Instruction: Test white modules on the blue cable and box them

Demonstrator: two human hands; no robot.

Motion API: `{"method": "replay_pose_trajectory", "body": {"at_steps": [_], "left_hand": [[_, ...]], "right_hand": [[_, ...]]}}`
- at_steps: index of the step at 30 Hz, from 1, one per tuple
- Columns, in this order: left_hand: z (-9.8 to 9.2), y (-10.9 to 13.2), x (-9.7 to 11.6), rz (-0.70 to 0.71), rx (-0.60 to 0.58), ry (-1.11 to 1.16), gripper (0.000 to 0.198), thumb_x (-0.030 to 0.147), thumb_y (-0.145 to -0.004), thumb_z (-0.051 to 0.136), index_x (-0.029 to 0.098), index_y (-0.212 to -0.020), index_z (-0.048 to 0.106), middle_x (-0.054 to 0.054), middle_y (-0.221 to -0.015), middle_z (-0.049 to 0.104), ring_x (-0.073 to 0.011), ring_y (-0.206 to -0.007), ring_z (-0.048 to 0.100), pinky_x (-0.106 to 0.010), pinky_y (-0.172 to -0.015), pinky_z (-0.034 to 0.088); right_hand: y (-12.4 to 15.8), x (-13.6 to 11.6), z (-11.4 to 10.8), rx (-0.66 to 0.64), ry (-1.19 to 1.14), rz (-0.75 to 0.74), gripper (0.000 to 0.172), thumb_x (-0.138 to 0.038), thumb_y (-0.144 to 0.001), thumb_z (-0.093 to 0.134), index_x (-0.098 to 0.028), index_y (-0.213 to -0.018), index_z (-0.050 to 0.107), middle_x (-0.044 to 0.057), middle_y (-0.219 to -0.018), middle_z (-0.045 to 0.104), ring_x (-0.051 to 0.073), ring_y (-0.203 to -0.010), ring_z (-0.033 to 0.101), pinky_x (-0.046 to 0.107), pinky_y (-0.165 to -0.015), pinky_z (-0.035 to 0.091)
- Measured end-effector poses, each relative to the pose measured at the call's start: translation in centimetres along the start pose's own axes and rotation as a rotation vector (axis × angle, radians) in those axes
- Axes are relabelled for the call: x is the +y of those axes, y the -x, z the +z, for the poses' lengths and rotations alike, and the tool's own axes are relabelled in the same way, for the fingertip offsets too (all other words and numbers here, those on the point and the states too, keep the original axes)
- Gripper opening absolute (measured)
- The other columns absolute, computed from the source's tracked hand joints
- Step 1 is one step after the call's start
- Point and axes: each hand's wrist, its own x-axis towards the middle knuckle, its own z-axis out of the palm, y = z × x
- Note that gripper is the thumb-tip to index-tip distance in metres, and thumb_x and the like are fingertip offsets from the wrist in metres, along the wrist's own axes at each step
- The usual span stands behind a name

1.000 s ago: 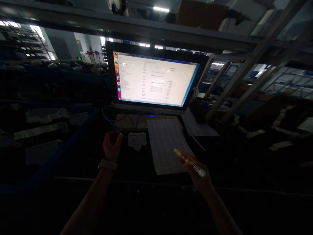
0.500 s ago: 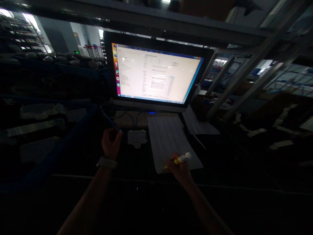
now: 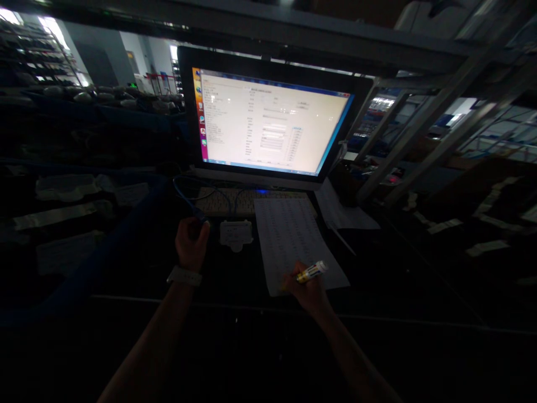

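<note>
My right hand (image 3: 309, 291) is closed round a yellow-and-white marker (image 3: 309, 272), its tip down at the lower left part of a printed sheet of paper (image 3: 289, 240). My left hand (image 3: 192, 246) pinches the end of a blue cable (image 3: 187, 198); the plug itself is mostly hidden by the fingers. Just right of that hand lies a small pale device (image 3: 235, 235) with a rounded tab on its front edge. The sheet overlaps part of a light keyboard (image 3: 247, 201).
Behind the keyboard stands a lit monitor (image 3: 272, 123) showing a form-like window. At the left is a blue bin (image 3: 138, 224) with labelled packages. More papers (image 3: 348, 210) lie to the right. Metal frame bars (image 3: 428, 134) rise at the right.
The view has shifted very slightly. Both hands keep their grips on the cable and the marker, in almost the same places.
</note>
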Motion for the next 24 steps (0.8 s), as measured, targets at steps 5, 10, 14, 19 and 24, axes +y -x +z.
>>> {"method": "replay_pose_trajectory", "body": {"at_steps": [5, 10, 14, 19, 24], "left_hand": [[0.0, 0.0, 0.0, 0.017, -0.003, -0.016, 0.032, 0.041, -0.065, 0.062, 0.016, -0.082, 0.054, -0.001, -0.073, 0.057, -0.0138, -0.066, 0.056, -0.028, -0.059, 0.047], [0.1, 0.0, -0.5, 0.068, 0.031, -0.041, 0.031, 0.036, -0.068, 0.062, 0.015, -0.09, 0.054, -0.004, -0.083, 0.058, -0.0156, -0.074, 0.057, -0.031, -0.066, 0.05], [-0.1, -0.1, -0.8, 0.174, 0.094, -0.105, 0.051, 0.031, -0.069, 0.063, 0.013, -0.114, 0.047, -0.014, -0.113, 0.052, -0.0239, -0.104, 0.052, -0.04, -0.086, 0.047], [-0.2, 1.1, 0.4, 0.446, -0.051, -0.261, 0.057, 0.034, -0.074, 0.063, 0.018, -0.124, 0.042, -0.015, -0.13, 0.042, -0.0278, -0.125, 0.036, -0.049, -0.103, 0.034], [0.4, 3.4, 1.4, 0.499, -0.473, -0.43, 0.09, 0.032, -0.057, 0.077, 0.024, -0.134, 0.033, -0.013, -0.14, 0.034, -0.0329, -0.13, 0.03, -0.052, -0.105, 0.032]], "right_hand": [[-0.1, 0.2, 0.0, 0.043, -0.045, 0.016, 0.029, -0.04, -0.062, 0.057, -0.022, -0.051, 0.037, -0.007, -0.043, 0.035, 0.007, -0.041, 0.033, 0.021, -0.039, 0.027], [-0.3, 0.9, -0.7, 0.261, -0.293, 0.157, 0.037, -0.049, -0.063, 0.059, -0.022, -0.053, 0.036, -0.007, -0.044, 0.035, 0.008, -0.041, 0.034, 0.02, -0.037, 0.027], [-0.2, 1.1, -2.8, 0.303, -0.36, 0.251, 0.042, -0.058, -0.066, 0.054, -0.022, -0.053, 0.039, -0.005, -0.047, 0.039, 0.008, -0.042, 0.037, 0.02, -0.038, 0.03], [-0.6, 1.9, -6.5, 0.325, -0.191, 0.338, 0.047, -0.06, -0.052, 0.066, -0.021, -0.076, 0.053, -0.004, -0.053, 0.05, 0.013, -0.047, 0.048, 0.023, -0.041, 0.037], [-1.5, 4.2, -8.4, 0.387, 0.033, 0.324, 0.07, -0.063, -0.048, 0.067, -0.018, -0.101, 0.056, 0.006, -0.075, 0.066, 0.025, -0.072, 0.064, 0.034, -0.062, 0.049]]}}
